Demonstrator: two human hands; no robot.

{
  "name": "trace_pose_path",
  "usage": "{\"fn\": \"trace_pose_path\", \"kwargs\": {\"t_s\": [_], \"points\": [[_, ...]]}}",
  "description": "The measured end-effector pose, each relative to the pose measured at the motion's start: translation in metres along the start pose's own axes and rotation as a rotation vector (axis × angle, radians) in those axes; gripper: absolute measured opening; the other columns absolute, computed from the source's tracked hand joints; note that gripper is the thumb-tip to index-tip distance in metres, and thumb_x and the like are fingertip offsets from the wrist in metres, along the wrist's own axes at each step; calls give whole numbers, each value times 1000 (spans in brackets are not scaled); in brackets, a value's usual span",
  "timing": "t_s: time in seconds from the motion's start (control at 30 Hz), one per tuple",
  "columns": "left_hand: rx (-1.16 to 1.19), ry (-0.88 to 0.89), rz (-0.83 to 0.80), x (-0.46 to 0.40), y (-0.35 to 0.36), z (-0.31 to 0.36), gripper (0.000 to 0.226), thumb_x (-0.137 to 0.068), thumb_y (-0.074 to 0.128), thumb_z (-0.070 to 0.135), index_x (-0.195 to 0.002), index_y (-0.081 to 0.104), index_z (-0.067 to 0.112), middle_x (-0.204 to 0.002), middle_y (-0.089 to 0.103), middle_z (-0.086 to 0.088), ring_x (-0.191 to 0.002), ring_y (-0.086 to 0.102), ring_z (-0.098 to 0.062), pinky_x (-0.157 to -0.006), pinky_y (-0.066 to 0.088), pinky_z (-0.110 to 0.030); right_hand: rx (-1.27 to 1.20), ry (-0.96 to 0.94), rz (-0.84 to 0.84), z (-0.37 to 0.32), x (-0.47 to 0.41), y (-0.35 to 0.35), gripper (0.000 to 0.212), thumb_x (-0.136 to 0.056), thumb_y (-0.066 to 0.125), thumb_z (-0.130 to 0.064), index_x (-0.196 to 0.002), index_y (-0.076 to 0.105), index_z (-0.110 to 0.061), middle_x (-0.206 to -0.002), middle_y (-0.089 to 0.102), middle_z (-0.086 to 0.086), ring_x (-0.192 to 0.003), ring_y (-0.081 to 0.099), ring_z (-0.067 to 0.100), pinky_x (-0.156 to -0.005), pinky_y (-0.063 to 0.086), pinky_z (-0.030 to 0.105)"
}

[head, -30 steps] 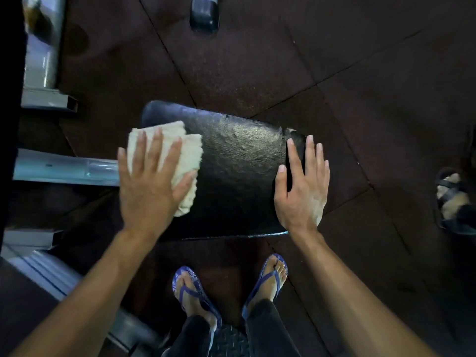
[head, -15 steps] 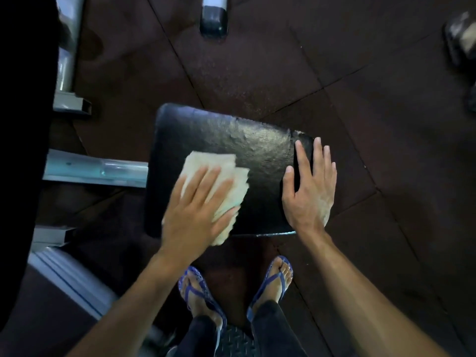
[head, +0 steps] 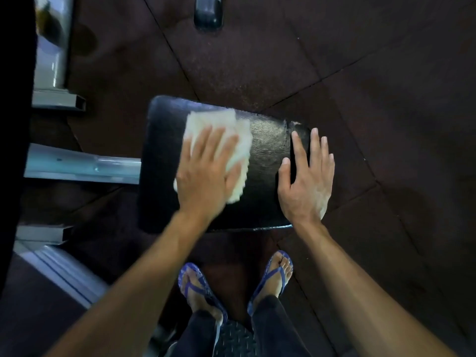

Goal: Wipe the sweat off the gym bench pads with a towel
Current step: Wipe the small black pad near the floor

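A black gym bench pad (head: 265, 150) lies below me, its surface shiny and a small tear showing at its far right corner. A folded cream towel (head: 221, 130) rests on the pad's middle, reaching toward the far edge. My left hand (head: 203, 176) lies flat on the towel with fingers spread, pressing it against the pad and covering its near part. My right hand (head: 306, 181) rests flat on the pad's right end, fingers apart, holding nothing.
Grey metal frame tubes (head: 82, 163) run under the pad to the left, with more grey bars (head: 56, 101) at the far left. A black rubber foot (head: 207, 14) stands at the top. My feet in blue flip-flops (head: 273, 274) stand on the dark rubber floor tiles.
My left hand slid the towel from the pad's left end toward the near middle, then up to the middle near the far edge. My right hand stayed on the right end.
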State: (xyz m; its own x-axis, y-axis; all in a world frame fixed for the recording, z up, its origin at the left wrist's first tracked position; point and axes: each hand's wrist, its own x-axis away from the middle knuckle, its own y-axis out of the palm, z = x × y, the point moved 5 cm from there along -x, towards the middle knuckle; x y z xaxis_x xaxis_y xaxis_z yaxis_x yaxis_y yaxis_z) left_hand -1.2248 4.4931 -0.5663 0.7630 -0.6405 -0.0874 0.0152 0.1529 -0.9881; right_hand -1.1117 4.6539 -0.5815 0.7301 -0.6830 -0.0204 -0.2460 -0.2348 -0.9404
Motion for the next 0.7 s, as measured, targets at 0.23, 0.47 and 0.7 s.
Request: {"fn": "trace_pose_path", "kwargs": {"t_s": [0.23, 0.47, 0.7], "points": [[-76, 56, 24, 13, -4, -41, 47, -103, 42, 46, -141, 53, 22, -146, 53, -6, -139, 45, -30, -117, 32, -51, -5, 8, 15, -1, 0, 0, 51, -104, 42, -33, -154, 36, -28, -167, 21, 5, -156, 15, 24, -126, 15, 45], [-23, -3, 31, -54, 7, 11, 45, -105, 33, 47, -136, 56, 24, -144, 55, -3, -142, 42, -24, -120, 28, -51, 4, -13, 43, 0, -1, 0, 50, -104, 41, -33, -154, 37, -27, -166, 23, 5, -155, 17, 25, -126, 17, 45], [-56, 208, -29, 59, -5, 10, 47, -101, 43, 43, -143, 51, 23, -150, 49, -6, -142, 43, -28, -113, 35, -54, -12, -22, 15, 1, -3, -1, 50, -105, 40, -35, -155, 35, -28, -167, 21, 5, -155, 15, 24, -126, 18, 46]]}}
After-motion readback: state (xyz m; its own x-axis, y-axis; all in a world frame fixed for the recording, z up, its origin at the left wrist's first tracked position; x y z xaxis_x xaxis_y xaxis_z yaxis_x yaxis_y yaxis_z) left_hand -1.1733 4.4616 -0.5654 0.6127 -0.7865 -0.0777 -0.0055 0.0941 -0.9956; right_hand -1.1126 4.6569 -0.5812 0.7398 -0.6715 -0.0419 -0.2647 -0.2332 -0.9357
